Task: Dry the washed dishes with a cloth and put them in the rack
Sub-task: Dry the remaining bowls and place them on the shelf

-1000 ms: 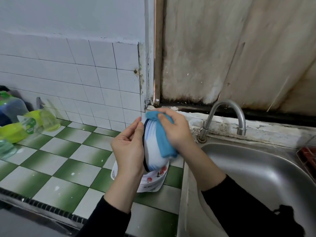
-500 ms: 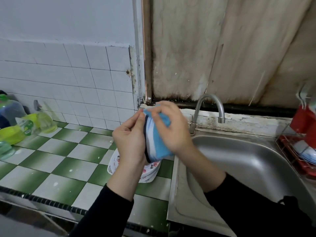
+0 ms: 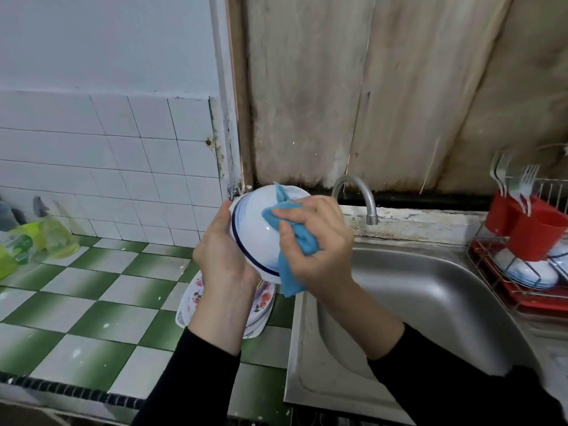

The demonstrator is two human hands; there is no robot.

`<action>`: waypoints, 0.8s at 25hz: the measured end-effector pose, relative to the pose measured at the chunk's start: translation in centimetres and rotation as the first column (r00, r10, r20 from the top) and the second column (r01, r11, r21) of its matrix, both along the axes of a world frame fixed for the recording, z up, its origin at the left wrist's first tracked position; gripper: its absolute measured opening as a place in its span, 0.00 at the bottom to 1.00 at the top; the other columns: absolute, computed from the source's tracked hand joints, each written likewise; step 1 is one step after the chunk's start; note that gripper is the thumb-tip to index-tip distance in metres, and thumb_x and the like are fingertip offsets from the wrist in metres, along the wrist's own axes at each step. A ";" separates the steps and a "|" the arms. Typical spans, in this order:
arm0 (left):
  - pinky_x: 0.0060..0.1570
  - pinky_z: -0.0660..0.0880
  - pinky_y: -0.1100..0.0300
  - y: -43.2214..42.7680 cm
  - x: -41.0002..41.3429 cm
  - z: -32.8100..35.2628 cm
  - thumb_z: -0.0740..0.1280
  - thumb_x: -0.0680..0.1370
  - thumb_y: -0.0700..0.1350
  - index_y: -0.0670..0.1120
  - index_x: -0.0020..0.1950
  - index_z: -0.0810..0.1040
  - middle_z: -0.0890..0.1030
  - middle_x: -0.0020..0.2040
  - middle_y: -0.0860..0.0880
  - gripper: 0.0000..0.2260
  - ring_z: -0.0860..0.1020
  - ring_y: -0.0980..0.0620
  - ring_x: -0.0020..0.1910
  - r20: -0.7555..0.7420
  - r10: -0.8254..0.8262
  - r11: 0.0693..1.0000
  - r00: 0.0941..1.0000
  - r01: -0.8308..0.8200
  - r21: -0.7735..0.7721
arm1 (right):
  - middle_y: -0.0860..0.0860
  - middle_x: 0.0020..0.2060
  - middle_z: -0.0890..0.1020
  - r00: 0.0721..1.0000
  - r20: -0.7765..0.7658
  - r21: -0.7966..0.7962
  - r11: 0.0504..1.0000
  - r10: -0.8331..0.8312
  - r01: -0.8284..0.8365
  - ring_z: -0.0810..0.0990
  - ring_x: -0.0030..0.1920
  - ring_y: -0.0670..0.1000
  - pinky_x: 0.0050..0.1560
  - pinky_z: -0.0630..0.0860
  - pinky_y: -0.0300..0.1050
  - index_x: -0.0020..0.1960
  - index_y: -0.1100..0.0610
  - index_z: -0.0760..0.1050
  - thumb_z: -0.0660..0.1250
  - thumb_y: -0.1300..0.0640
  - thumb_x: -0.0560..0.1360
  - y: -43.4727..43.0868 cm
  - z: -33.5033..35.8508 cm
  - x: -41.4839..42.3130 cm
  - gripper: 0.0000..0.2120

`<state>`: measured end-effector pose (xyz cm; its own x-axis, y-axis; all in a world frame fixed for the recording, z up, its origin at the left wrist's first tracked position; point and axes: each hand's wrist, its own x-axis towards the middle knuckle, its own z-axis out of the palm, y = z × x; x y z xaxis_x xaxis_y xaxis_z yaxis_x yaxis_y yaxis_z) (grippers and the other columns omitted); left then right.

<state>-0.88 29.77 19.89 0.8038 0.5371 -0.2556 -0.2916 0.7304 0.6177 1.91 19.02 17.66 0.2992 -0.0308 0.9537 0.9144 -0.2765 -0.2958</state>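
Left hand [image 3: 222, 255] grips white blue-rimmed bowl [image 3: 256, 222] by its rim; right hand [image 3: 316, 247], at bowl's 3 o'clock, clutches blue cloth [image 3: 295, 241] against it.

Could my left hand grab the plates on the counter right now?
Probably not yet: the left hand grips the bowl that the right hand wipes with the cloth. The plates lie just below it, close by, so once freed it likely could.
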 end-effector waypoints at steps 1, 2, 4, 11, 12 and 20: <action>0.45 0.81 0.45 -0.1 0.0 0.1 0.72 0.74 0.44 0.40 0.57 0.82 0.84 0.51 0.41 0.14 0.84 0.40 0.46 0.002 0.023 1.000 1.000 -0.023 -0.007 | 0.59 0.43 0.80 0.998 0.062 -0.031 0.999 0.015 -0.013 0.77 0.47 0.57 0.53 0.74 0.49 0.48 0.62 0.82 0.65 0.62 0.73 -0.4 -0.7 0.3 0.08; 0.43 0.81 0.46 -0.2 0.1 0.1 0.71 0.74 0.43 0.41 0.54 0.83 0.85 0.49 0.42 0.11 0.84 0.42 0.43 -0.010 0.054 0.999 0.998 -0.054 -0.001 | 0.60 0.47 0.78 0.996 0.085 -0.043 0.999 0.017 -0.013 0.77 0.50 0.58 0.55 0.73 0.51 0.50 0.60 0.80 0.65 0.62 0.73 -0.7 -1.6 0.8 0.09; 0.37 0.81 0.51 -0.5 -0.1 0.4 0.71 0.75 0.41 0.43 0.46 0.83 0.85 0.42 0.45 0.03 0.83 0.46 0.37 -0.026 0.074 0.997 0.997 -0.074 0.014 | 0.59 0.55 0.75 1.000 0.011 0.019 1.000 0.018 -0.018 0.74 0.57 0.59 0.62 0.71 0.54 0.55 0.57 0.76 0.62 0.61 0.74 -1.0 -2.9 2.0 0.11; 0.50 0.80 0.56 1.4 -0.4 -0.6 0.68 0.78 0.38 0.50 0.46 0.85 0.86 0.46 0.52 0.08 0.82 0.52 0.47 0.122 0.014 0.880 0.992 -0.070 0.471 | 0.52 0.42 0.82 0.501 -0.633 0.522 0.803 0.590 -0.288 0.79 0.42 0.47 0.46 0.75 0.39 0.45 0.57 0.79 0.64 0.56 0.70 -1.9 2.5 3.1 0.08; 0.51 0.79 0.59 1.0 -0.8 -0.6 0.68 0.78 0.38 0.50 0.47 0.85 0.85 0.45 0.55 0.09 0.82 0.55 0.47 0.140 0.013 0.804 0.990 -0.093 0.587 | 0.51 0.44 0.83 0.542 -0.659 0.391 0.853 0.522 -0.346 0.79 0.45 0.48 0.49 0.74 0.41 0.44 0.56 0.80 0.65 0.56 0.70 -2.0 3.5 2.9 0.07; 0.50 0.78 0.66 0.1 -2.4 -0.9 0.68 0.77 0.35 0.50 0.48 0.82 0.84 0.39 0.62 0.10 0.82 0.63 0.43 0.180 0.111 0.733 0.977 -0.202 0.649 | 0.46 0.51 0.82 0.649 -0.704 0.114 0.948 0.287 -0.296 0.79 0.52 0.45 0.56 0.72 0.42 0.53 0.48 0.80 0.62 0.58 0.78 1.1 3.2 1.5 0.10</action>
<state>-3.32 29.88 19.04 0.6924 0.6543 0.3042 -0.4699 0.0890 0.8782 3.45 20.13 20.87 0.8712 0.1854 0.4545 0.4687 -0.0392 -0.8825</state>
